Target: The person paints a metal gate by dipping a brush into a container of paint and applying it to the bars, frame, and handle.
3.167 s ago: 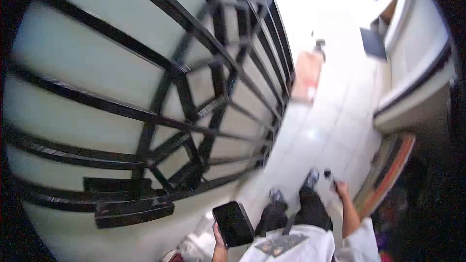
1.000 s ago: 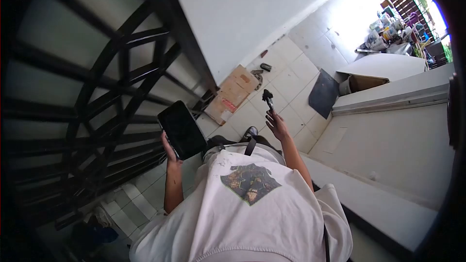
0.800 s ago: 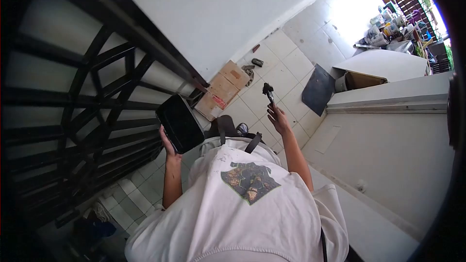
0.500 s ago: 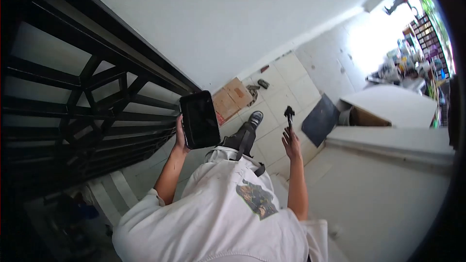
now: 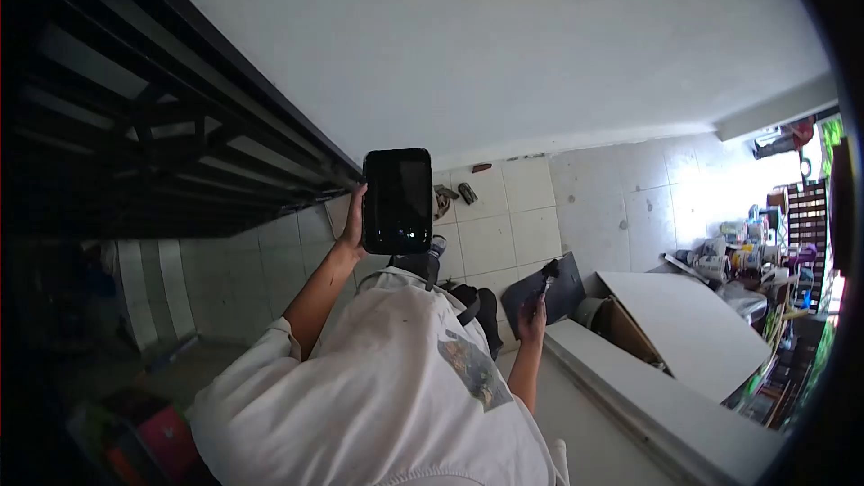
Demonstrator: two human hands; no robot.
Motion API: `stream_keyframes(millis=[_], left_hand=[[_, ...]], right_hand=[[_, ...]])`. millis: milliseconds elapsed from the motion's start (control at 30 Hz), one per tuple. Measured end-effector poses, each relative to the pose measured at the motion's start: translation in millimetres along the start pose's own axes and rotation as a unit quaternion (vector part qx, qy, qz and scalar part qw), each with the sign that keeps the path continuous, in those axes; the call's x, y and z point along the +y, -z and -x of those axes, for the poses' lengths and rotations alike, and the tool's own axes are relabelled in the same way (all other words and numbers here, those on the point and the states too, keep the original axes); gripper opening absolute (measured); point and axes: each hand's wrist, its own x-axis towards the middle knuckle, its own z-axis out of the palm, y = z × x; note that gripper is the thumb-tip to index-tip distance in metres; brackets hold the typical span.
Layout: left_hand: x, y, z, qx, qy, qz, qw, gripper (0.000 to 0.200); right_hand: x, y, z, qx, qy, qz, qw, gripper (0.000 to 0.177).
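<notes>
My left hand [image 5: 355, 223] is closed on the side of a black rectangular tray [image 5: 398, 198] with rounded corners. The tray's inside is dark and glossy, with small bright reflections near its lower end. In my right hand [image 5: 533, 320] is a paintbrush [image 5: 548, 279], its dark bristle end pointing up and away from me. The brush overlaps a dark flat panel [image 5: 569, 288] on the floor in this view. Left of the tray rises a black metal gate [image 5: 207, 117], whose near edge comes close to my left fingers.
Ahead stands a white wall [image 5: 504, 45] above a tiled floor [image 5: 486, 238]. White boards [image 5: 684, 324] lean at the right, with a pile of household things [image 5: 729, 256] beyond them. A person [image 5: 792, 139] is far off at the upper right. Small dark objects [image 5: 466, 193] lie near the wall.
My view has turned, and the gate looks more foreshortened. The tray has shifted right and slightly up in view; the brush is lower and now tilts right. Both hands keep their holds.
</notes>
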Motion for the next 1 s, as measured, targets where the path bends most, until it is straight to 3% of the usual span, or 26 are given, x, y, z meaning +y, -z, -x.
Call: stream_keyframes(millis=[100,167,233,300,433,533,767,1000], left_hand=[[-29,-15,7,0.065,-0.042,0.042,0.996,0.066],[-53,3,17,0.091,-0.068,0.045,0.993,0.065],[-88,2,44,0.117,-0.09,0.053,0.988,0.063],[-111,-23,61,0.157,-0.159,0.045,0.974,0.061],[-174,-51,91,0.269,-0.249,0.107,0.924,0.055],[-225,-53,117,0.319,-0.289,0.119,0.895,0.052],[-283,-99,152,0.395,-0.344,0.169,0.835,0.054],[-288,-98,165,0.428,-0.39,0.182,0.795,0.056]], right_hand=[[-26,40,-53,-0.004,-0.028,0.006,1.0,0.02],[-46,78,-102,-0.137,-0.096,-0.019,0.986,0.019],[-77,64,-123,-0.085,-0.117,0.09,0.985,0.021],[-105,48,-148,-0.092,-0.124,0.215,0.964,0.031],[-147,9,-188,-0.121,-0.137,0.316,0.931,0.046],[-164,-20,-200,-0.151,-0.142,0.358,0.91,0.045],[-145,-70,-201,-0.251,-0.202,0.407,0.854,0.048],[-105,-131,-169,-0.327,-0.244,0.438,0.801,0.047]])
